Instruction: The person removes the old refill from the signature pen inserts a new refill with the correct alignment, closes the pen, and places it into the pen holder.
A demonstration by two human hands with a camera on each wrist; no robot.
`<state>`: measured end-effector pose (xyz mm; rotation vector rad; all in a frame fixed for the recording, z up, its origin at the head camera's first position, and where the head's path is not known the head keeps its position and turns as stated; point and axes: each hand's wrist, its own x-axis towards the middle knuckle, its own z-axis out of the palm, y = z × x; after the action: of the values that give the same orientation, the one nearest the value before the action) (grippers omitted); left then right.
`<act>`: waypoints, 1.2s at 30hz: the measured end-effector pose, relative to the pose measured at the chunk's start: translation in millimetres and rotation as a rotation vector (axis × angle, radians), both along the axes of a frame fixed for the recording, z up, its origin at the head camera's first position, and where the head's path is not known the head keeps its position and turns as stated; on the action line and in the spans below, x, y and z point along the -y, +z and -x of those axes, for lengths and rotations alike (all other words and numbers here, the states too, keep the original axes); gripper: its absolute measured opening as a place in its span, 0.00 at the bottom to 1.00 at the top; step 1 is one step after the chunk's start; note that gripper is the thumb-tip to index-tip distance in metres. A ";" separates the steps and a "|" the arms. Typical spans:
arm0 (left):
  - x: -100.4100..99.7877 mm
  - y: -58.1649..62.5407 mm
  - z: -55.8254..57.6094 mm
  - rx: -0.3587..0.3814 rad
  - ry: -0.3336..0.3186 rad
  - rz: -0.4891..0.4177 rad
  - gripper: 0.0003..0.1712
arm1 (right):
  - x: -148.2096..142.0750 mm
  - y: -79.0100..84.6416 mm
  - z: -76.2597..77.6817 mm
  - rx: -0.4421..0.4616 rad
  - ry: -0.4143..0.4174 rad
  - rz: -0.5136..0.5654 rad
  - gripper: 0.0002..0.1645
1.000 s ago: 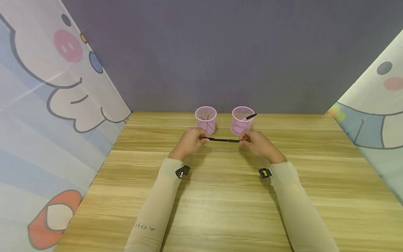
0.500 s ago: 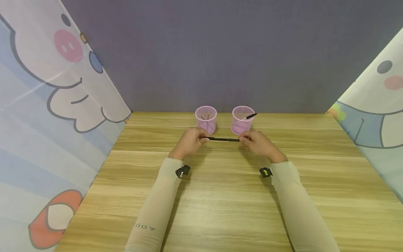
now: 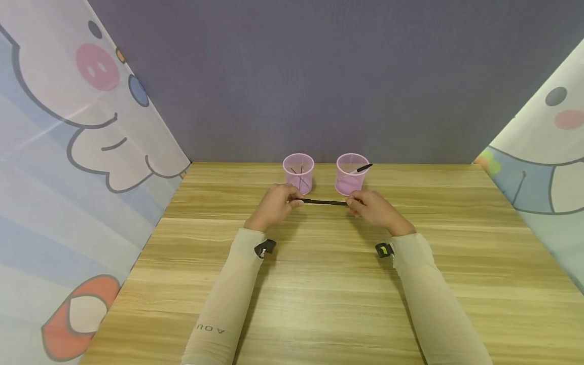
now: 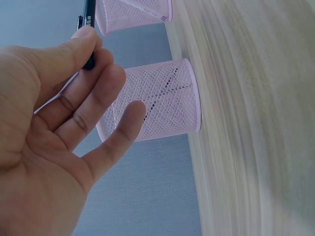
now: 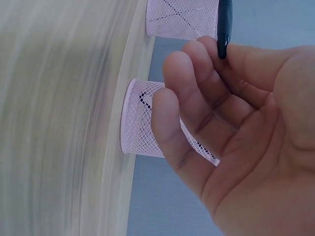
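Note:
A black pen [image 3: 321, 202] is held level between the two hands, in front of the cups. My left hand [image 3: 276, 205] pinches the end with the clip between thumb and fingertips; in the left wrist view its other fingers are spread loosely. At the opposite end, my right hand [image 3: 374, 208] pinches the pen's tapered dark tip [image 5: 223, 46]. Behind the left hand stands a pink mesh cup [image 4: 162, 101] with thin dark sticks crossing inside. Another pink mesh cup [image 3: 348, 186], behind the right hand, has a pen with a black end [image 3: 364, 168] leaning out over its rim.
Both cups stand upright at the back of the wood-grain table [image 3: 319, 294], close to a grey wall panel [image 3: 319, 81]. Printed cartoon curtains [image 3: 59, 167] hang at the left and right sides. Each wrist carries a small black camera [image 3: 265, 248].

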<state>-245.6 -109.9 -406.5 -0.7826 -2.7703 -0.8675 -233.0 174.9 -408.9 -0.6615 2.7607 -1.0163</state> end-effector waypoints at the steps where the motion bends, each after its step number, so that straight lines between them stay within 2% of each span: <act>1: 0.1 0.1 0.0 0.000 0.000 0.001 0.03 | 0.1 -0.1 0.1 0.001 -0.001 0.000 0.14; 13: 0.9 0.0 0.4 0.002 0.009 -0.010 0.03 | 1.0 0.8 1.4 0.006 -0.005 0.017 0.14; 18: -2.4 -1.9 1.5 0.023 -0.006 -0.011 0.04 | -2.3 0.0 -0.2 0.015 -0.017 0.021 0.13; 23: -1.9 -2.8 1.3 0.035 0.010 -0.020 0.04 | -1.6 -0.9 -0.3 0.004 -0.012 0.027 0.12; 36: 0.7 -1.5 1.9 0.023 0.004 -0.012 0.05 | 1.2 1.7 -0.2 0.029 -0.037 0.051 0.10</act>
<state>-247.4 -110.6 -408.0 -0.7690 -2.7831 -0.8975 -232.8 173.7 -407.2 -0.5989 2.7402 -1.0980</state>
